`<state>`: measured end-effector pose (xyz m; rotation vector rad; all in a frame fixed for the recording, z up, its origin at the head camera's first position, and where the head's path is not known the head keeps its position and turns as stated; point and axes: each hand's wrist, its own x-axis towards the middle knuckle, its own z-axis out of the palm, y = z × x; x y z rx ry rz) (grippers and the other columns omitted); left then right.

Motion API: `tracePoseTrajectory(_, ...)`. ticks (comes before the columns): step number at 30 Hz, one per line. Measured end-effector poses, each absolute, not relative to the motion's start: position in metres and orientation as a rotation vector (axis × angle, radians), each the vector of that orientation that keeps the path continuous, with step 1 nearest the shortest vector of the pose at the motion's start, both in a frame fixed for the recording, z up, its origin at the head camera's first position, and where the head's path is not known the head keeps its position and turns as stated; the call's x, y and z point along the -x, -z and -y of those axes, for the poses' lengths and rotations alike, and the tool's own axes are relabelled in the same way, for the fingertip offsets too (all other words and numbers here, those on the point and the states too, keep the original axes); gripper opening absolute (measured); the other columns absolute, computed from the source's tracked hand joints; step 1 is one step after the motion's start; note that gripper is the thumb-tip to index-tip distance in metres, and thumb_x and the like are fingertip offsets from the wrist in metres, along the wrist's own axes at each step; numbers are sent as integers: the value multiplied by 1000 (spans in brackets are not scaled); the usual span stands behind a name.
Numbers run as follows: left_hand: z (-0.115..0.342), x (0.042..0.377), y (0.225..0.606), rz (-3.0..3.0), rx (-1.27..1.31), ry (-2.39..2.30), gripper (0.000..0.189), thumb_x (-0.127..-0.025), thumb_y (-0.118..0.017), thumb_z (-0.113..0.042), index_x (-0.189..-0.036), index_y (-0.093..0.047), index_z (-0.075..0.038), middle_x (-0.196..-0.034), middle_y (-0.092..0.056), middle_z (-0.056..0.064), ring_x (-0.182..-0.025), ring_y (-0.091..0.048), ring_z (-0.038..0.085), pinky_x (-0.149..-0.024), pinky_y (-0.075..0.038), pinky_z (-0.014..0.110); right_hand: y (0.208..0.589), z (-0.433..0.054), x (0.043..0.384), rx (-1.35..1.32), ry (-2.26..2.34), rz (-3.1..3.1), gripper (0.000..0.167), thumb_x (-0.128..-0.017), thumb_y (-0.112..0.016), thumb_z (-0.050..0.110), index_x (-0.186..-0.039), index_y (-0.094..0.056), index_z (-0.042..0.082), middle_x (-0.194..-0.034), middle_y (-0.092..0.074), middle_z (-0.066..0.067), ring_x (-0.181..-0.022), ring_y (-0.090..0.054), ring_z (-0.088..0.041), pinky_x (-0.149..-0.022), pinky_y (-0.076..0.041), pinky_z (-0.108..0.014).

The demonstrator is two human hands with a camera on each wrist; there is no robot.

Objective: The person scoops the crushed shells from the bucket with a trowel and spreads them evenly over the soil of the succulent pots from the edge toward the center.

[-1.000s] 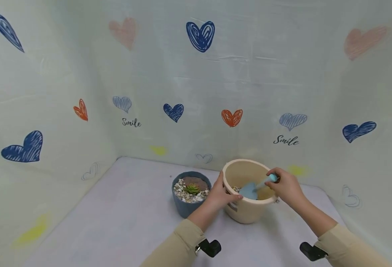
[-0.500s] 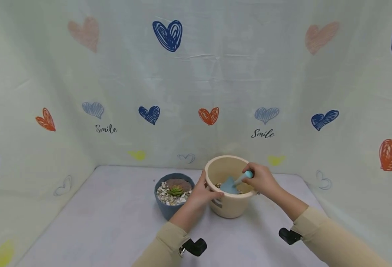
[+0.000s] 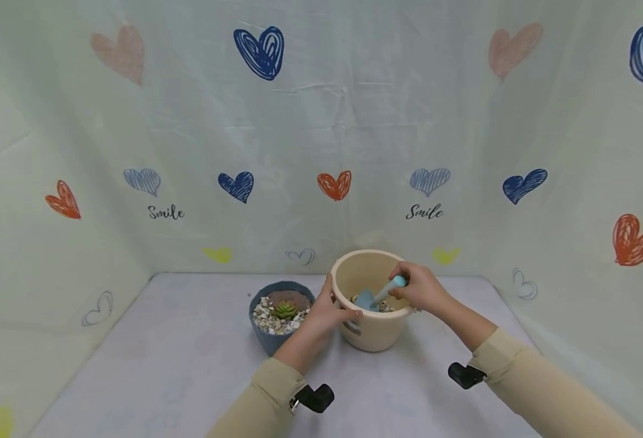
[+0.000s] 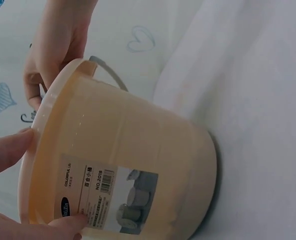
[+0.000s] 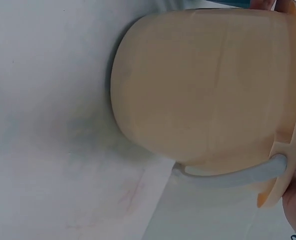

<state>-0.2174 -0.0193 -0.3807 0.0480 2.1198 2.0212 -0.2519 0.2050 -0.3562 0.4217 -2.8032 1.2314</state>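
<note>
A cream plastic bucket [image 3: 378, 331] stands upright on the table, with pebbles visible at its bottom. My left hand [image 3: 323, 316] grips its near left rim, and in the left wrist view fingertips [image 4: 70, 222] lie by the bucket's printed label [image 4: 108, 195]. In my right hand [image 3: 422, 289] is a small light-blue hand trowel [image 3: 389, 287], held by the handle at the bucket's right rim. Its blade points down among the pebbles, partly hidden by the near rim. The right wrist view shows mainly the bucket's outer wall [image 5: 202, 85] and its grey handle [image 5: 232, 176].
Left of the bucket stands a blue-grey pot [image 3: 263, 337] holding a green succulent [image 3: 285, 310], pale pebbles and a bare brown patch. A pale cloth covers the table [image 3: 179, 365]. Behind hangs a curtain [image 3: 376, 121] printed with hearts.
The head view has swung to the right, so everything sits farther left. The trowel blade has gone lower into the bucket. My left hand keeps its hold on the rim.
</note>
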Motion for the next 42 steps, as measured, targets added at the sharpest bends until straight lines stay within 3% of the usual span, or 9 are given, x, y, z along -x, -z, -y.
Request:
tracePoseTrajectory(9,19,218,378,-2127,-49,-2020,113,-76,-81,3,-158,-6,-14,-158,-18,22,-143,-17,41,-114,-17,55,347,-207,257,-382,-1375,2853,21,-83,-73,-4,-99,-60,-5,-91,-68,-15,-76,-69,-22,-70,-58,-37)
tracePoseTrajectory(22,23,218,386,-2165,-64,-1998,112,-74,-83,1,-158,-11,-15,-159,-20,18,-143,-21,41,-112,-21,57,353,-213,257,-210,-1604,2785,28,-86,-69,-4,-110,-56,-12,-91,-69,-18,-74,-71,-24,-68,-59,-35)
tracePoseTrajectory(42,22,221,385,-2157,-83,-2028,110,-73,-83,2,-158,-15,-17,-160,-20,12,-142,-23,41,-111,-26,55,344,-239,254,-62,-1806,2607,38,-88,-67,-4,-120,-50,-18,-84,-69,-13,-67,-68,-11,-71,-58,-29)
